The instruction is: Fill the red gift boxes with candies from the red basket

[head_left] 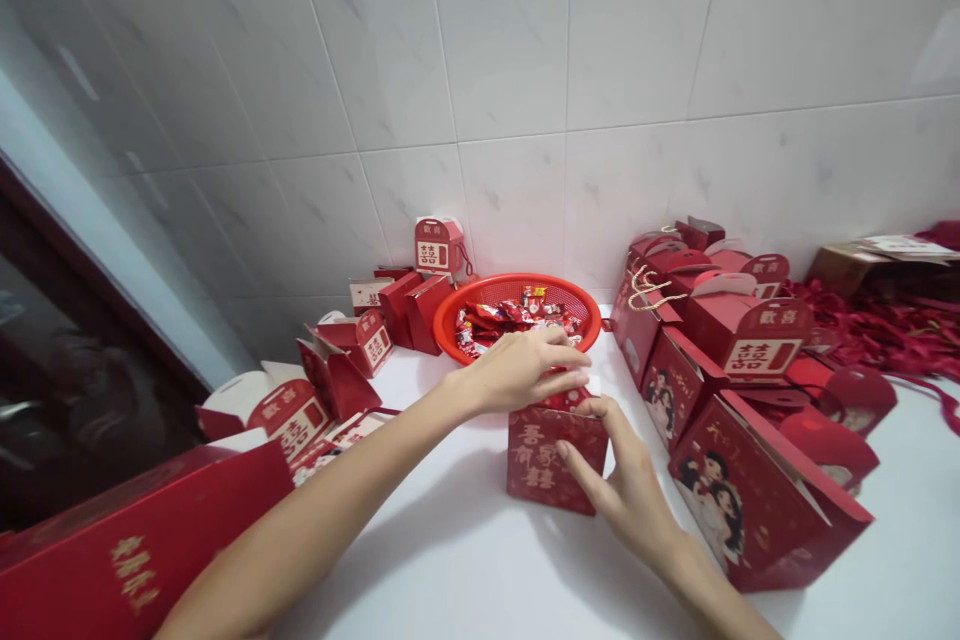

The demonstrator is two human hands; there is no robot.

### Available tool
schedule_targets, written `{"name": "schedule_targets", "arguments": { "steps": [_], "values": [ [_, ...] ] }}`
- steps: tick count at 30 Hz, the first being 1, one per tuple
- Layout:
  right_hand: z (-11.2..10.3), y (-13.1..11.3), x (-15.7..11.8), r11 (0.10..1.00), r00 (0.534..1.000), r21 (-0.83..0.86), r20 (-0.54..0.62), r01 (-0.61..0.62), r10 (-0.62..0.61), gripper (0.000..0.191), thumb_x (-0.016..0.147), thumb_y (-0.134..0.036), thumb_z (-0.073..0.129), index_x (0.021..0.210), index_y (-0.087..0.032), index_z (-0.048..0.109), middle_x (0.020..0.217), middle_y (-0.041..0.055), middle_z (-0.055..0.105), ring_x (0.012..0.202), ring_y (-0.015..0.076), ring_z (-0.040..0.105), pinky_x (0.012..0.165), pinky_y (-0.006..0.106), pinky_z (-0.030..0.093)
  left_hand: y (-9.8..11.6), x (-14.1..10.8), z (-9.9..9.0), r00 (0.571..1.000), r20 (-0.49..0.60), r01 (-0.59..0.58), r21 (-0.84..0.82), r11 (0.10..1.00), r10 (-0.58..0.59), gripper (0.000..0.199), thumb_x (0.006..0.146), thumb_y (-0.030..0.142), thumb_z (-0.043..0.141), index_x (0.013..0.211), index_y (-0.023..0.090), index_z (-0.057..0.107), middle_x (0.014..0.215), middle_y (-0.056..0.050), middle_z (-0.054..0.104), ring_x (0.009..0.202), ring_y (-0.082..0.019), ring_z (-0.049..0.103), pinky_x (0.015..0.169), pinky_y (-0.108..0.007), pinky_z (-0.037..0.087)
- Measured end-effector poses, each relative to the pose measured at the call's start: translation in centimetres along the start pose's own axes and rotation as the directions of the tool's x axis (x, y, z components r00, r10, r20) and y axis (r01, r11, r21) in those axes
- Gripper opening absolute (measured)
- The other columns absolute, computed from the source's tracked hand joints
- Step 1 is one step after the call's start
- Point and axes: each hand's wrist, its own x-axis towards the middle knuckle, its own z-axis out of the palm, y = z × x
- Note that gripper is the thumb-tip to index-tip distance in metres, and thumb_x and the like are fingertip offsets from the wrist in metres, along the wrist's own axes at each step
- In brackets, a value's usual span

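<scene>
Big red bag point(142, 530): nearest the camera, at 9 o'clock of the red box point(551, 470) you are working on; its edge lies close to your left forearm point(352, 475), so swing that arm wide of it.
Tiled wall point(510, 50): spans 12 o'clock, behind everything, and caps your forward reach.
Worktop point(442, 560): white, under the red box; your best room to move looks to be from 6 to 8 o'clock.
Right-hand boxes and bags point(780, 520): crowded from 1 to 3 o'clock; the nearest bag stands just beside your right forearm point(709, 575), so draw back toward 5 o'clock to miss its edge.
Left-hand boxes point(337, 370): lined from 9 to 11 o'clock, well apart from the red box.
Red basket point(445, 325): at 12 o'clock, near the red box; lift over its rim.
Red box: upright between the two rows, mouth up.
Left hand point(517, 365): above that mouth, fingers bent and close together; I cannot tell whether they grip anything. Point them straight down to miss the rim.
Right hand point(634, 480): at 4 o'clock, fingers holding the red box, thumb across its front; a light pinch should avoid denting it.
Wrapped packets point(484, 320): heaped in the red basket.
</scene>
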Motion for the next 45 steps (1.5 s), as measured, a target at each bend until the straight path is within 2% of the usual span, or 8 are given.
{"name": "schedule_targets", "arguments": {
  "steps": [4,7,11,21,27,36,42,45],
  "values": [
    [0.0,-0.3,0.2,1.0,1.0,0.01,0.006,0.004,-0.004,0.019,0.093,-0.019,0.056,0.11,-0.023,0.05,0.101,0.0044,0.06,0.094,0.0195,0.062,0.083,0.028,0.051,0.5,0.5,0.9,0.989,-0.136,0.071,0.068,0.995,-0.062,0.026,0.101,0.034,0.048,0.106,0.019,0.07,0.101,-0.004,0.064,0.075,-0.013,0.062,0.065,-0.023,0.045],
    [0.0,-0.5,0.4,0.999,1.0,0.032,0.021,-0.002,0.001,0.019,0.093,-0.018,0.055,0.111,-0.023,0.051,0.104,0.005,0.061,0.097,0.02,0.062,0.086,0.029,0.051,1.1,0.7,1.6,0.987,-0.159,0.027,0.096,0.995,-0.011,0.03,0.101,0.036,0.045,0.102,0.019,0.069,0.099,-0.005,0.065,0.075,-0.013,0.062,0.067,-0.024,0.046],
    [-0.1,-0.4,0.4,0.998,0.999,0.051,0.042,-0.026,0.024,0.018,0.094,-0.02,0.053,0.112,-0.022,0.051,0.106,0.007,0.062,0.1,0.022,0.061,0.087,0.032,0.052,1.4,0.5,1.6,0.995,-0.096,-0.026,-0.011,1.0,0.025,0.031,0.102,0.034,0.043,0.099,0.017,0.069,0.097,-0.005,0.066,0.083,-0.015,0.064,0.076,-0.026,0.047],
    [-0.2,-0.2,-0.1,0.999,0.998,0.025,0.039,-0.044,0.043,0.019,0.095,-0.023,0.054,0.114,-0.023,0.049,0.107,0.0066,0.06,0.101,0.022,0.062,0.085,0.032,0.052,0.0,-0.1,-1.5,1.0,0.01,-0.015,-0.313,0.95,0.019,0.02,0.094,0.023,0.053,0.104,0.016,0.068,0.105,-0.008,0.068,0.092,-0.018,0.063,0.086,-0.03,0.048],
    [-0.2,-0.2,-0.2,1.0,1.0,0.018,0.016,-0.013,0.013,0.021,0.095,-0.023,0.056,0.115,-0.024,0.049,0.109,0.0063,0.061,0.102,0.0218,0.062,0.088,0.033,0.053,-0.6,-0.7,-0.3,0.991,0.131,0.052,-0.399,0.916,0.0,0.035,0.089,0.021,0.056,0.123,0.018,0.059,0.124,-0.011,0.066,0.111,-0.022,0.063,0.093,-0.035,0.048],
    [-0.6,0.1,-0.5,0.999,0.997,-0.009,-0.072,-0.035,0.035,0.038,0.094,-0.027,0.058,0.13,-0.023,0.045,0.122,0.0099,0.059,0.113,0.0237,0.061,0.095,0.038,0.054,0.0,-1.0,1.2,0.974,0.228,0.119,-0.486,0.866,-0.006,0.031,0.096,0.026,0.045,0.122,0.018,0.059,0.118,-0.01,0.068,0.1,-0.021,0.063,0.087,-0.034,0.048],
    [-0.2,0.8,-1.1,0.99,0.983,0.063,-0.12,-0.13,0.137,0.063,0.092,-0.031,0.062,0.147,-0.024,0.033,0.142,0.0126,0.05,0.125,0.0251,0.056,0.102,0.04,0.052,-1.3,-0.7,0.6,0.963,0.204,0.27,-0.673,0.688,-0.178,0.037,0.101,0.039,0.039,0.122,0.019,0.062,0.124,-0.01,0.067,0.11,-0.021,0.062,0.096,-0.036,0.047],
    [-0.3,0.7,-0.9,0.972,0.974,0.142,-0.104,-0.188,0.203,0.063,0.09,-0.033,0.064,0.146,-0.025,0.037,0.14,0.0109,0.053,0.121,0.0237,0.059,0.098,0.036,0.053,-3.5,-0.5,0.0,0.936,0.174,0.347,-0.592,0.727,-0.306,0.042,0.1,0.04,0.037,0.12,0.015,0.065,0.112,-0.01,0.071,0.097,-0.02,0.066,0.087,-0.032,0.051]
  ]
}}
